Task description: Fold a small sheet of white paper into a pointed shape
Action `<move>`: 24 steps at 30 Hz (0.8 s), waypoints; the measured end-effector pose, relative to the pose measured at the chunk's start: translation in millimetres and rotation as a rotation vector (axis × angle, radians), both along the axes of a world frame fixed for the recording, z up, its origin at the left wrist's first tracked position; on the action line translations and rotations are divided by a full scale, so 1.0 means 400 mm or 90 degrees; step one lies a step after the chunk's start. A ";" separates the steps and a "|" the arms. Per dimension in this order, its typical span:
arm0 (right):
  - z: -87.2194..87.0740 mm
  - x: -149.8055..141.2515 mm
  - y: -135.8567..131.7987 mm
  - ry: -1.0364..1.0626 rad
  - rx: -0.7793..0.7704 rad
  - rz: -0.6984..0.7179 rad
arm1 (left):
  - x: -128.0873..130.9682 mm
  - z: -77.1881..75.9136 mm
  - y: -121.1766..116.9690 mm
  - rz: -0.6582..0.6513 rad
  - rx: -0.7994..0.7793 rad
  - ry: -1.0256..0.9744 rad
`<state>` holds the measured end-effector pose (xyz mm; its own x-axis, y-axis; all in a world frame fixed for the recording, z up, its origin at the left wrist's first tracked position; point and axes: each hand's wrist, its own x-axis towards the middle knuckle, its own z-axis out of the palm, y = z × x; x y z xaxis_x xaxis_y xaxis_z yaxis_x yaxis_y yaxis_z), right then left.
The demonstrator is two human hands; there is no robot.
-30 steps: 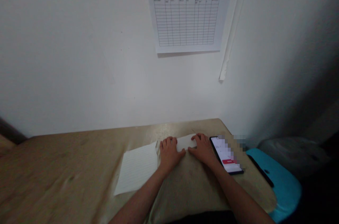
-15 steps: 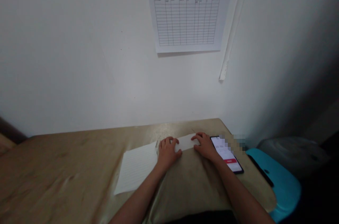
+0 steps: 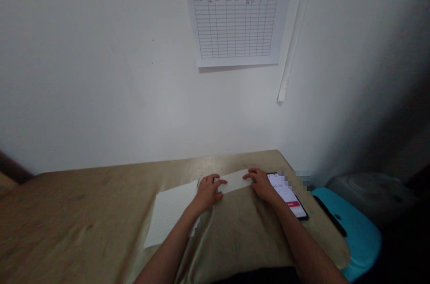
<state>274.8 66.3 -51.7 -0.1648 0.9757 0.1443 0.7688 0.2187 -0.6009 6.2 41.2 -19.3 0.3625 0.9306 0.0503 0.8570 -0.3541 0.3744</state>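
A narrow strip of white paper, apparently folded, lies flat on the table between my two hands. My left hand is over its left end, index finger on the paper and thumb apart from it. On the right end rest the fingertips of my right hand, its fingers bent but spread. Neither hand visibly pinches the paper. Beneath and left of my left wrist is a lined sheet of paper, partly covered by the forearm.
A phone with a lit screen lies right of my right hand. The table has a brownish cover, wrinkled in places. Beyond its right edge stands a turquoise object. A printed table sheet hangs on the white wall behind.
My left hand has slid a little left along the strip, uncovering more of it. My right hand has hardly moved. More paper edge shows below my left wrist.
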 end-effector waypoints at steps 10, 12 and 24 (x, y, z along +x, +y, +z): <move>0.008 -0.003 -0.011 0.000 0.027 -0.009 | -0.024 -0.005 0.000 -0.052 0.050 -0.016; 0.016 -0.011 -0.018 -0.012 0.033 -0.010 | -0.008 0.003 -0.010 -0.027 0.057 -0.018; 0.051 -0.081 -0.071 -0.086 0.067 -0.081 | 0.103 -0.016 -0.045 0.158 0.114 0.000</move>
